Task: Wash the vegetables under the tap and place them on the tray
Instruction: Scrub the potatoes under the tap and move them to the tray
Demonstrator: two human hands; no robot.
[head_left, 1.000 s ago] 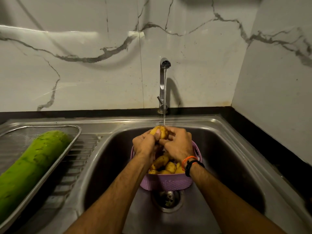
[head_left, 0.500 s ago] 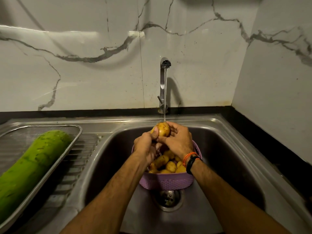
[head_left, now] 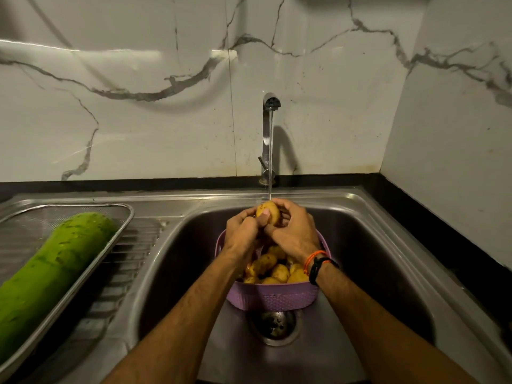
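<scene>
Both hands hold one yellow-brown potato [head_left: 269,212] under the thin stream from the tap [head_left: 271,104]. My left hand [head_left: 241,231] grips it from the left with the thumb across its front. My right hand [head_left: 294,231] cups it from the right. Below them a purple basket [head_left: 273,296] sits in the sink with several more potatoes [head_left: 274,270] inside, partly hidden by my wrists. A steel mesh tray [head_left: 122,217] rests on the drainboard at left and carries a large green gourd [head_left: 52,270].
The steel sink [head_left: 368,261] has an open drain [head_left: 274,325] just in front of the basket. A ribbed drainboard [head_left: 122,275] lies between tray and basin. Marble wall stands behind and at right, above a black counter edge [head_left: 454,236].
The hands have turned the potato under the water and lifted it slightly. My left thumb now lies across its front. Basket, tray and gourd have not moved.
</scene>
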